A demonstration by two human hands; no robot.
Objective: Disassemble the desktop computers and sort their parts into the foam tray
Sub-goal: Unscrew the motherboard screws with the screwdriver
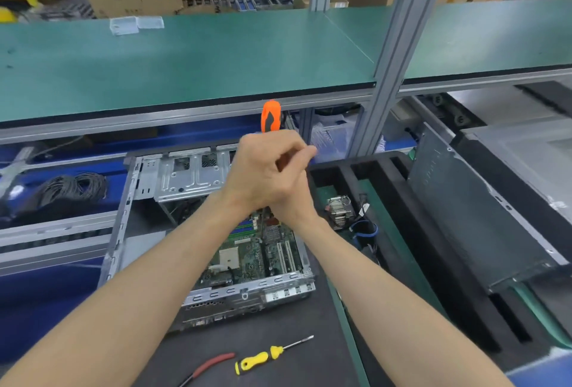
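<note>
An open desktop case point(148, 188) lies on the black mat, its green motherboard point(247, 250) exposed. My left hand point(260, 169) hovers over the board and grips an orange screwdriver point(270, 115), whose handle sticks up out of the fist. My right hand point(292, 200) is pressed against the underside of the left hand, its fingers hidden. The screwdriver's shaft and tip are covered by both hands. To the right stands the black foam tray point(387, 169), with a metal heatsink point(339, 210) and a blue cable point(365, 228) in one slot.
A yellow screwdriver point(260, 358) and a red-handled tool point(213, 363) lie on the mat at the front. A grey case panel point(483, 216) leans in the tray at right. A coil of cable point(74, 188) sits at left. A green shelf point(185, 61) and an aluminium post point(390, 55) stand behind.
</note>
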